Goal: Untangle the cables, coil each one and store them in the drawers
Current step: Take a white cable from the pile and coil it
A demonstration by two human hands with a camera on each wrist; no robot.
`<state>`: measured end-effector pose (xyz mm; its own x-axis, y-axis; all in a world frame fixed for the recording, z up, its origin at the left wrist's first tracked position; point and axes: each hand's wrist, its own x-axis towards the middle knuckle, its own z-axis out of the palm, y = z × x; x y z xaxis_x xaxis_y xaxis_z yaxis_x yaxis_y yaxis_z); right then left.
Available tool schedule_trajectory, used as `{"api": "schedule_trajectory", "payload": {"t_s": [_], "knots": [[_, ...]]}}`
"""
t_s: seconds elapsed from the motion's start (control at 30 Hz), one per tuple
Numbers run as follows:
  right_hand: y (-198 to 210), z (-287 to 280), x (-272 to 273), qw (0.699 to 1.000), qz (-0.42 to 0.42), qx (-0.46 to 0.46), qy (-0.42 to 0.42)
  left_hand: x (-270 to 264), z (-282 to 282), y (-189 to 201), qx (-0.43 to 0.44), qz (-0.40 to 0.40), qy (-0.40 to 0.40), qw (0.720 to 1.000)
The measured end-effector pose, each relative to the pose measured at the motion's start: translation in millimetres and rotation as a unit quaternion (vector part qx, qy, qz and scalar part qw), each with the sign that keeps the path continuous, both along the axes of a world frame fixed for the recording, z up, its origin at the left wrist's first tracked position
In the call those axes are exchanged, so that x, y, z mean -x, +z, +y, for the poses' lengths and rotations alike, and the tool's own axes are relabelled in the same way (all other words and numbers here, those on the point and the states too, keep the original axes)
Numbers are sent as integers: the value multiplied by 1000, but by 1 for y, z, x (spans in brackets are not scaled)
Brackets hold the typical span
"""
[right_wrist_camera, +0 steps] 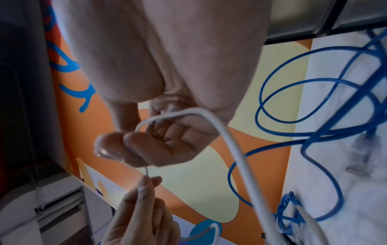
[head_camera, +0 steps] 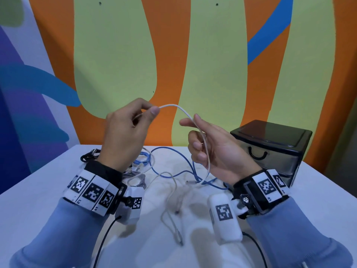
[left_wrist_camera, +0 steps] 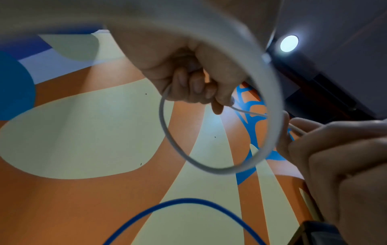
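step: I'm coiling white cable [head_camera: 185, 113], mid-frame above bench [head_camera: 48, 180] | left hand [head_camera: 125, 132] pinches it, right hand [head_camera: 210, 149] curled round it | next: wind another loop, free tail from blue cable [head_camera: 173, 151]

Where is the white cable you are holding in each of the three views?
Head: white cable arches at centre between left hand and right hand.
Left wrist: a loop at centre.
Right wrist: sweeps from the centre to the bottom edge.
Shared landmark: blue cable.
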<state>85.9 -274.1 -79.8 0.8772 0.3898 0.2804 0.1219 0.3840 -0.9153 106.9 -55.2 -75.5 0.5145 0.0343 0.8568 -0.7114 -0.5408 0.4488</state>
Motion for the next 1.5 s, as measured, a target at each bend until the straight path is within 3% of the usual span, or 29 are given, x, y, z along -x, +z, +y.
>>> {"api": "schedule_trajectory", "payload": {"t_s": [0.2,0.3,0.43,0.63,0.8,0.93,1.03,1.2,1.33,1.5], "knots": [[-2,0,-3,1000,-5,-17,13,-1,-1,-2,6,-12,-5,1000],[-2,0,-4,999,-7,-35,11,-7,3,-5,-3,34,7,999],[-1,-3,-10,997,-13,-73,-25,-5,-9,-13,-119,109,-23,987],[-7,-4,-19,982,-21,-93,-162,12,-39,-22,-261,191,-101,941],[-12,-5,-26,972,-37,-151,-179,25,-48,-20,-300,171,-134,929],[-15,-2,-26,968,-84,-65,-229,32,-56,-23,-329,119,-155,924],[-13,3,-21,957,-120,25,-262,31,-56,-24,-285,91,-181,937],[-11,-2,-16,941,-137,127,-281,33,-51,-14,-93,114,-292,945],[-10,1,-12,963,-123,127,-204,27,-43,-6,80,139,-337,928],[-6,1,-7,989,-81,105,-69,10,-26,0,252,131,-322,903]]}}
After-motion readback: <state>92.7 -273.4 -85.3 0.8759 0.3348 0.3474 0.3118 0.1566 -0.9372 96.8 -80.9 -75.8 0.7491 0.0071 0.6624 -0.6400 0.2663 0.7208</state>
